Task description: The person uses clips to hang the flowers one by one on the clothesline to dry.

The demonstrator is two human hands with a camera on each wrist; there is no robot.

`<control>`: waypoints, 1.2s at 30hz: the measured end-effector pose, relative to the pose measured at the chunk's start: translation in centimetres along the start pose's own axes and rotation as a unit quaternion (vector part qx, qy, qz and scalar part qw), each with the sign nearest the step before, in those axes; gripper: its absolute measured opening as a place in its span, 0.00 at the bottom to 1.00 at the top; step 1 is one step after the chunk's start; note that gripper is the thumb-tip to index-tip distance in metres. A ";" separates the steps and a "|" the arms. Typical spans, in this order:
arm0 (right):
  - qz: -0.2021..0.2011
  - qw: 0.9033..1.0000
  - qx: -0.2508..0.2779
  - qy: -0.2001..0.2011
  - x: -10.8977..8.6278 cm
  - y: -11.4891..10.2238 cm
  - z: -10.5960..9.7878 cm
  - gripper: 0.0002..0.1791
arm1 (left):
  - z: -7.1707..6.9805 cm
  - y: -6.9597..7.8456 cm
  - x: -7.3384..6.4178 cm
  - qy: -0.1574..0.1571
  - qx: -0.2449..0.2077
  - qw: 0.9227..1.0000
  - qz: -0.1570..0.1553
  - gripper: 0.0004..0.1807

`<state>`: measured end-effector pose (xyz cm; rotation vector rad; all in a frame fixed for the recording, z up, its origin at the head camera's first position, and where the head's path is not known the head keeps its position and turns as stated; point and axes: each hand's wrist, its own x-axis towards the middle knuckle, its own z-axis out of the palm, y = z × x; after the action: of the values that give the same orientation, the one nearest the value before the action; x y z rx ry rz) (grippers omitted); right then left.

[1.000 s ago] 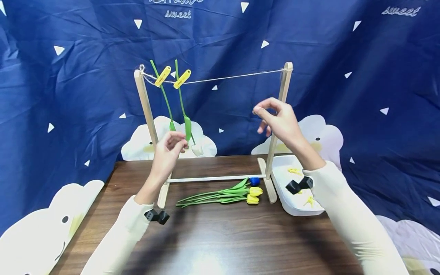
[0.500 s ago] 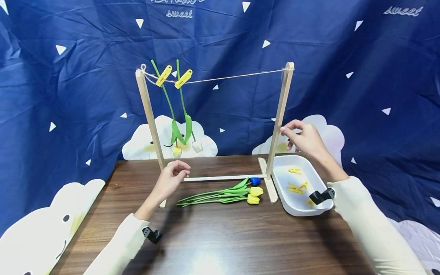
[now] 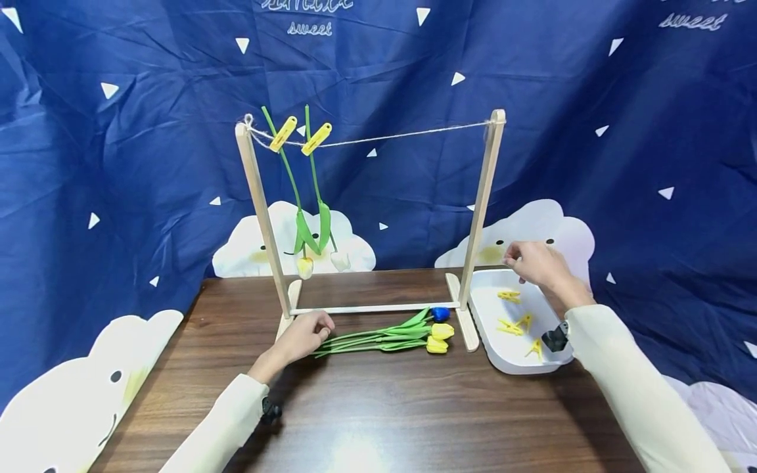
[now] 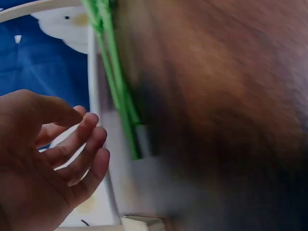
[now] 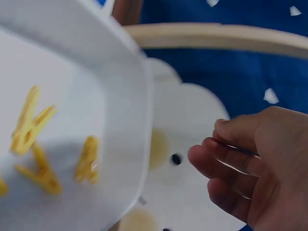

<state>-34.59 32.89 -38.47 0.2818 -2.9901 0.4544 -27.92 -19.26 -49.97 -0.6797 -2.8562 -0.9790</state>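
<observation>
My left hand [image 3: 303, 336] is low over the table at the stem ends of several artificial tulips [image 3: 378, 339], one blue and the others yellow. In the left wrist view its fingers [image 4: 86, 149] are loosely bent and hold nothing, apart from the green stems [image 4: 118, 82]. Over the back of a white tray [image 3: 526, 369] hovers my right hand [image 3: 539, 264], its fingers [image 5: 226, 159] relaxed and holding nothing. Yellow clothespins [image 3: 509, 297] lie in that tray. Two tulips, one yellow [image 3: 305, 267] and one white [image 3: 340, 260], hang head down from the string [image 3: 408, 135], each under a yellow clothespin [image 3: 317, 139].
The string runs between two wooden posts [image 3: 483, 190], joined low down by a white rod [image 3: 378, 307]. The tray stands beside the right post's foot [image 3: 467, 328]. A blue patterned cloth [image 3: 378, 79] hangs behind the brown table [image 3: 378, 407].
My left hand has dropped from beside the hanging tulips to the lying stems. My right hand has moved right and down, from in front of the right post to over the tray.
</observation>
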 end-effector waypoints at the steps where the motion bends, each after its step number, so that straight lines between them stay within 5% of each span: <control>1: 0.000 1.000 -0.006 -0.011 0.1 0.5 0.5 0.09 | 0.3 -0.2 -0.1 -0.007 0.009 1.000 -0.001 0.05; 7: -0.008 0.998 -0.009 -0.064 0.5 2.8 2.7 0.06 | 1.3 -0.7 -0.2 -0.039 0.073 0.997 -0.010 0.04; 14: 0.025 0.992 -0.025 -0.120 0.5 3.6 4.5 0.07 | 1.6 -0.3 -0.1 -0.034 0.122 0.992 -0.008 0.06; 25: 0.044 0.981 -0.050 -0.184 0.6 4.1 6.7 0.23 | 1.4 -0.6 0.0 -0.025 0.095 0.995 -0.020 0.05; 36: 0.063 0.971 -0.042 -0.225 -0.1 4.3 7.0 0.18 | 0.9 -1.3 0.1 -0.008 0.013 1.000 -0.015 0.06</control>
<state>-35.89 34.78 -46.32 0.2105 -3.4761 0.3076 -28.47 -19.62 -51.44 -0.6471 -2.8970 -0.9425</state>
